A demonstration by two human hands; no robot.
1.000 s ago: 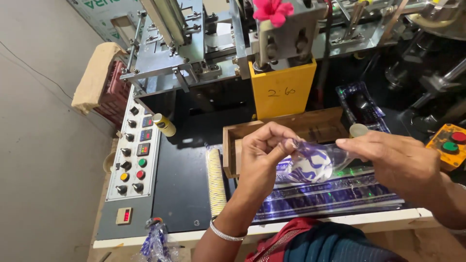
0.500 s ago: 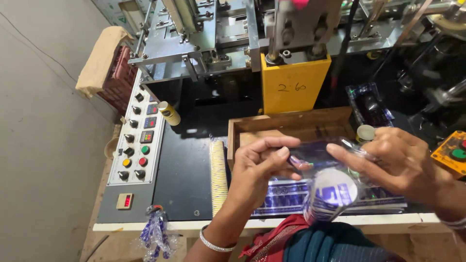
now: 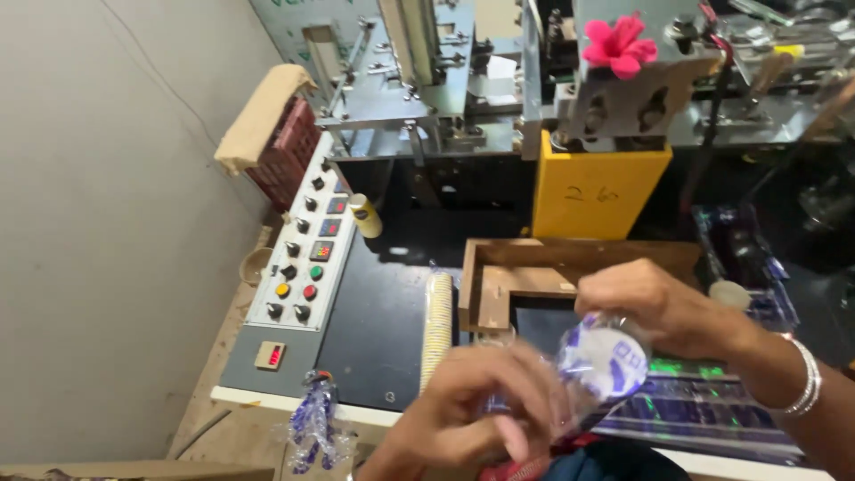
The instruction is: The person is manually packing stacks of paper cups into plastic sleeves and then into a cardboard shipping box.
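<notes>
A black machine table [image 3: 383,330] with a button panel [image 3: 298,258] along its left edge fills the view. Above its front edge, the left hand [image 3: 472,414] and right hand [image 3: 659,307] both grasp a clear printed plastic bag [image 3: 601,365], fingers closed on it.

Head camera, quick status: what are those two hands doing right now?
Left hand and right hand both grip a clear plastic sleeve with blue print. Held above the black machine table. Nothing between the hands.

Pink flower [image 3: 617,44] atop machine; button panel [image 3: 303,258] left; yellow guard [image 3: 595,190].
</notes>
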